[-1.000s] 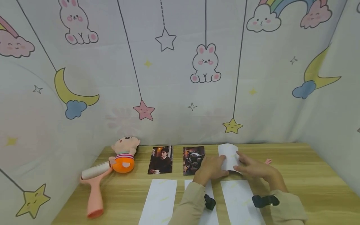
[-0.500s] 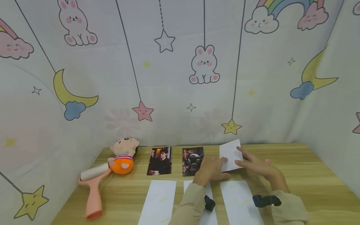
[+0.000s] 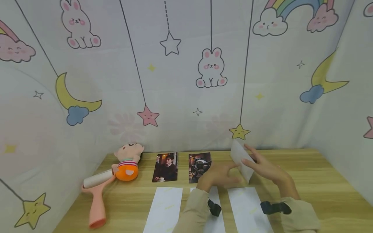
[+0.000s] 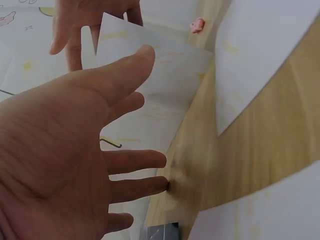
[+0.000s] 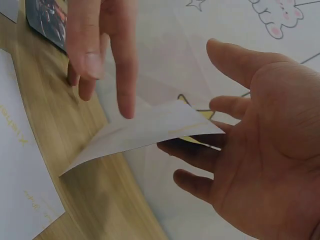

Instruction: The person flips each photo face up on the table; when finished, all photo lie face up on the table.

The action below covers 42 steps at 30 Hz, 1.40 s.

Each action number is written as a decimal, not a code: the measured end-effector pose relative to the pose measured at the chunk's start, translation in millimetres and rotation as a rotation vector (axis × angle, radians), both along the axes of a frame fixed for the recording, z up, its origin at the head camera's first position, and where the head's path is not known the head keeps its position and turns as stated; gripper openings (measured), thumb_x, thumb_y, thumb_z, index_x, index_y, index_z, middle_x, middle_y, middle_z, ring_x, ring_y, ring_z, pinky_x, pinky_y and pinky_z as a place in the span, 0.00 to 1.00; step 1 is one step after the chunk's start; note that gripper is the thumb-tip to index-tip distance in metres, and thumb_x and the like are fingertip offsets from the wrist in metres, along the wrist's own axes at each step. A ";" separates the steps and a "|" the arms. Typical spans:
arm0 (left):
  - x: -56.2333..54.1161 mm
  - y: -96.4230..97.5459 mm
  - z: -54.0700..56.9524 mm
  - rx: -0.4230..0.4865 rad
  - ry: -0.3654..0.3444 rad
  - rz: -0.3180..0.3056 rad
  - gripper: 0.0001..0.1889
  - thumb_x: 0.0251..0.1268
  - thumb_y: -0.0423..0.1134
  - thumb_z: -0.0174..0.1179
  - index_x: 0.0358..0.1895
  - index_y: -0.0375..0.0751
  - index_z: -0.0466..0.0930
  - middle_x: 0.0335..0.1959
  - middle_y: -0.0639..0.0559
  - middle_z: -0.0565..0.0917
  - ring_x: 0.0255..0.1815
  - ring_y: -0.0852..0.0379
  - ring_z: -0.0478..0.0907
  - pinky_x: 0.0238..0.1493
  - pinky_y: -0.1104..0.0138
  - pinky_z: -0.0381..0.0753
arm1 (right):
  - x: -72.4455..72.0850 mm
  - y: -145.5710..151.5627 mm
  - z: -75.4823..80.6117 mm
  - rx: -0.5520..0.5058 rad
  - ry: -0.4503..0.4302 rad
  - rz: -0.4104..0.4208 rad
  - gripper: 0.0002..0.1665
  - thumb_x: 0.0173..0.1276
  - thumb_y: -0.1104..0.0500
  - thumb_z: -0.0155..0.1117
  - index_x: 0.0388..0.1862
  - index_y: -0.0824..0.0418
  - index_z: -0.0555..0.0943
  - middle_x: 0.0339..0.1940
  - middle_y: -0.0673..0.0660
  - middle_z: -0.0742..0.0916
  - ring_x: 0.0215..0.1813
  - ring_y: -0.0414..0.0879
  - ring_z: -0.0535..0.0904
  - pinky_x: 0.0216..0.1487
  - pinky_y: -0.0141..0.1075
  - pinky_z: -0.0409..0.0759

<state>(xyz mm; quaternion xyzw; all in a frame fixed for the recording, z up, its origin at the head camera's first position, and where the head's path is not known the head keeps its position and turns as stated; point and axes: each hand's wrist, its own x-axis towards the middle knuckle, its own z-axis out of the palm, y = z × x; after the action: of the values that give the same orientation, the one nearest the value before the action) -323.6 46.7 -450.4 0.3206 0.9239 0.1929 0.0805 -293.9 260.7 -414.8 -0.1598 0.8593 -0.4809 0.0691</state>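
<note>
A white-backed photo card [image 3: 241, 161] with faint yellow marks stands tilted above the back of the table. My right hand [image 3: 266, 168] holds it between the fingers; in the right wrist view the card [image 5: 145, 132] passes between two fingers while the thumb stays off it. A dark strip shows under its edge there; its face is otherwise hidden. My left hand [image 3: 218, 178], slightly blurred, is beside the card with fingers spread and nothing gripped. Just left of it lies a photo of a motorcycle [image 3: 199, 165], and further left a photo of a seated person [image 3: 166, 168].
Three white strips [image 3: 164, 207] lie along the front of the table [image 3: 314, 194]. A pink-handled roller [image 3: 98, 197] and a plush toy [image 3: 128, 165] are at the left. A small pink object [image 4: 197, 25] lies right of the card. A printed curtain [image 3: 175, 81] hangs behind.
The card has swung from facing me nearly flat to a steep, edge-on tilt in my right hand. My left hand has come away from it, its fingers spreading.
</note>
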 end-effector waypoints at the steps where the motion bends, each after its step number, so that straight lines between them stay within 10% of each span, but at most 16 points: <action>1: -0.4 -2.8 1.4 0.059 -0.038 -0.002 0.35 0.69 0.64 0.56 0.76 0.61 0.63 0.71 0.58 0.72 0.71 0.56 0.68 0.72 0.45 0.58 | 0.0 -1.0 0.2 -0.008 -0.004 0.001 0.46 0.79 0.46 0.54 0.83 0.58 0.41 0.74 0.77 0.64 0.72 0.71 0.64 0.64 0.66 0.67; 7: -5.4 -14.5 8.9 0.303 -0.186 -0.030 0.38 0.72 0.58 0.56 0.80 0.55 0.53 0.71 0.46 0.72 0.66 0.49 0.74 0.63 0.59 0.74 | 0.6 -6.8 2.0 -0.001 -0.041 -0.005 0.44 0.80 0.43 0.49 0.84 0.50 0.42 0.73 0.76 0.67 0.73 0.72 0.61 0.62 0.71 0.64; 15: -10.0 -22.9 15.2 0.424 -0.154 -0.049 0.38 0.74 0.54 0.56 0.81 0.51 0.50 0.65 0.42 0.78 0.60 0.50 0.79 0.61 0.61 0.75 | -1.2 -9.6 -8.2 -0.048 -0.135 0.051 0.39 0.83 0.39 0.36 0.84 0.54 0.43 0.76 0.67 0.66 0.78 0.67 0.54 0.66 0.76 0.35; 28: -12.8 -27.9 14.1 0.326 -0.173 -0.092 0.32 0.72 0.48 0.61 0.74 0.40 0.65 0.60 0.38 0.80 0.54 0.51 0.81 0.55 0.65 0.77 | -7.3 -13.3 -27.3 0.071 -0.241 0.020 0.47 0.80 0.34 0.30 0.80 0.68 0.52 0.81 0.71 0.50 0.79 0.70 0.36 0.70 0.71 0.38; 42: -10.5 -26.5 9.6 0.097 -0.176 -0.076 0.31 0.70 0.51 0.62 0.70 0.38 0.71 0.54 0.44 0.83 0.50 0.58 0.79 0.53 0.66 0.78 | -6.8 -20.1 -29.1 0.113 -0.230 0.031 0.46 0.81 0.35 0.35 0.80 0.69 0.52 0.78 0.73 0.58 0.78 0.71 0.46 0.70 0.71 0.46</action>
<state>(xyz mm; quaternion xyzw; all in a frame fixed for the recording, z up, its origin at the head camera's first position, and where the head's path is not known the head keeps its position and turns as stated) -334.1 20.2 -440.8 0.3406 0.8900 0.2618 0.1530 -300.6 240.6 -443.8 -0.1125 0.8689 -0.4458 0.1835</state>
